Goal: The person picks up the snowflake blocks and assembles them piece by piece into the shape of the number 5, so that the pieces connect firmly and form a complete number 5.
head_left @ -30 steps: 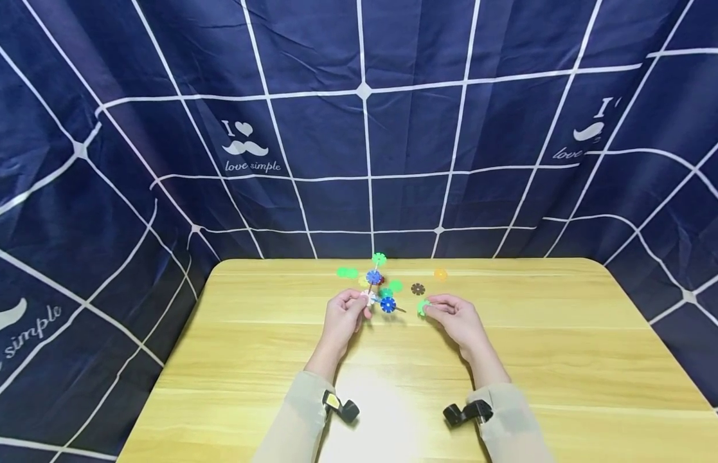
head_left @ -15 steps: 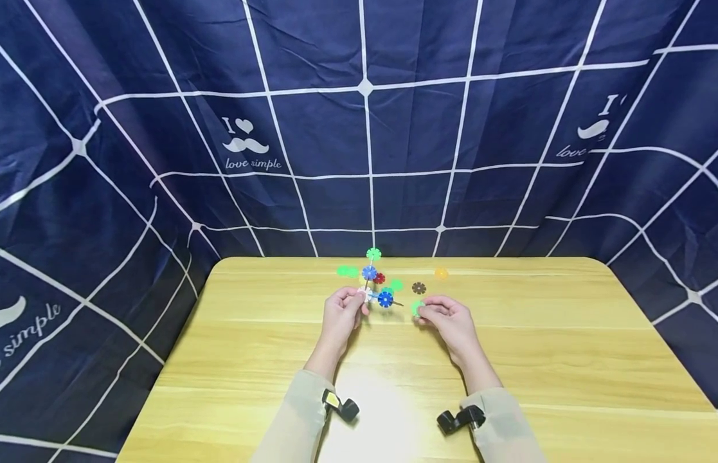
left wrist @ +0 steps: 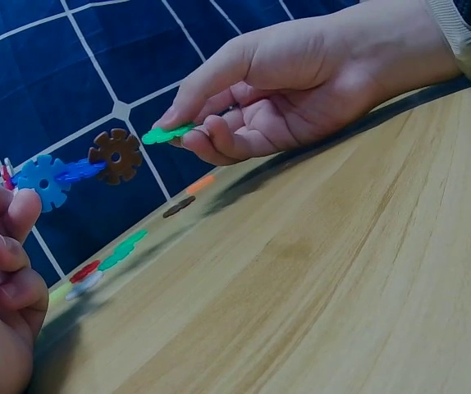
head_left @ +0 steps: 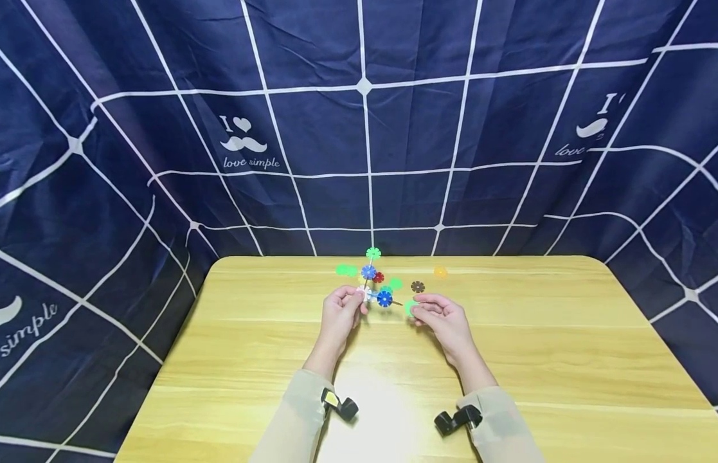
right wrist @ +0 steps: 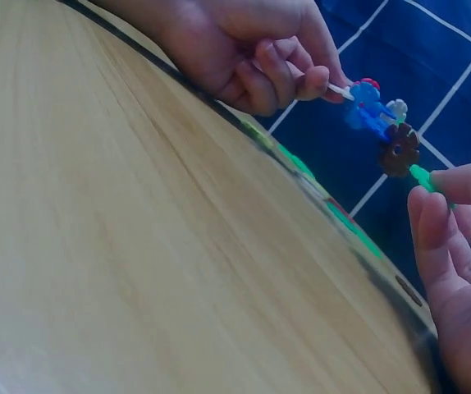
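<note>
My left hand (head_left: 338,316) pinches a white snowflake disc (head_left: 367,294) that belongs to a chain of interlocking plastic discs held above the table. Along the chain sit a light blue disc (left wrist: 43,182), a dark blue disc (head_left: 384,298) and, at its right end, a brown disc (left wrist: 114,156). Another branch rises away from me through a blue disc (head_left: 368,272) to a green disc (head_left: 373,253). Between thumb and fingers, my right hand (head_left: 448,323) pinches a loose-looking green snowflake disc (right wrist: 422,177). Its edge is right at the brown disc; whether they touch or interlock, I cannot tell.
On the wooden table (head_left: 266,360), behind the hands, lie several loose discs: green ones (head_left: 347,270) at left, a red one (head_left: 378,277), another green one (head_left: 396,283), a dark brown one (head_left: 418,287) and an orange one (head_left: 440,272). A dark blue curtain (head_left: 312,206) hangs behind.
My right hand has moved left with its green disc, closing the gap to the chain's brown end. The chain in my left hand has shifted slightly up and left.
</note>
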A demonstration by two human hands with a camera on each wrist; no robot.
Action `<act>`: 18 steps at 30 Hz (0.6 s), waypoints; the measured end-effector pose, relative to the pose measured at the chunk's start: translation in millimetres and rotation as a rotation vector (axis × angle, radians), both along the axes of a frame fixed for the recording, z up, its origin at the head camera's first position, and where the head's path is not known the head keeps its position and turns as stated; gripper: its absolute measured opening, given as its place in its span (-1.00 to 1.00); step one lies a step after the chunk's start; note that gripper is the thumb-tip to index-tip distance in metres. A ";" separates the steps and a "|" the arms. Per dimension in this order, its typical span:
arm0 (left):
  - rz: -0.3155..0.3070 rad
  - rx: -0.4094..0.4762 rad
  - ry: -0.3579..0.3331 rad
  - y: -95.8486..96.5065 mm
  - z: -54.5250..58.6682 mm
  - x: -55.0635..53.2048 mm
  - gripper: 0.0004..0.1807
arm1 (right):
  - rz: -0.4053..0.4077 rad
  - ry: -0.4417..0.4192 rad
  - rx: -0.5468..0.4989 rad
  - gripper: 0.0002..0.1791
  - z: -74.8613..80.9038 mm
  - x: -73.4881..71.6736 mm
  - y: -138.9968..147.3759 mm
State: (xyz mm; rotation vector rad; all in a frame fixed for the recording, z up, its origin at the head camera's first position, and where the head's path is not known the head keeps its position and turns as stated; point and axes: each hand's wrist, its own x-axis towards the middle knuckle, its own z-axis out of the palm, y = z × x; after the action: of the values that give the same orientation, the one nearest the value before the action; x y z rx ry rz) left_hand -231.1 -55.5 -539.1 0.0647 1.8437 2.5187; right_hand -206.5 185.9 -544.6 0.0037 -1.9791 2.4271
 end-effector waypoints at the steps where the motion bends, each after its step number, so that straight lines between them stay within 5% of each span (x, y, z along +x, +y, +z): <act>1: -0.001 -0.001 -0.001 0.1 0.1 -0.1 -0.87 | -0.002 0.000 -0.002 -0.62 -0.1 -0.1 -0.1; 18: -0.022 -0.020 0.024 0.5 -1.8 -0.4 -0.85 | 0.021 -0.020 0.018 -0.67 0.2 1.0 -2.6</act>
State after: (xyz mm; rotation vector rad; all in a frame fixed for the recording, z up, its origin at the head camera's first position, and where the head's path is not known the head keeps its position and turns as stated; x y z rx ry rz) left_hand -231.5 -55.0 -540.9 0.1152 1.8654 2.4957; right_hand -205.5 183.3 -544.4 0.0009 -2.0196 2.4312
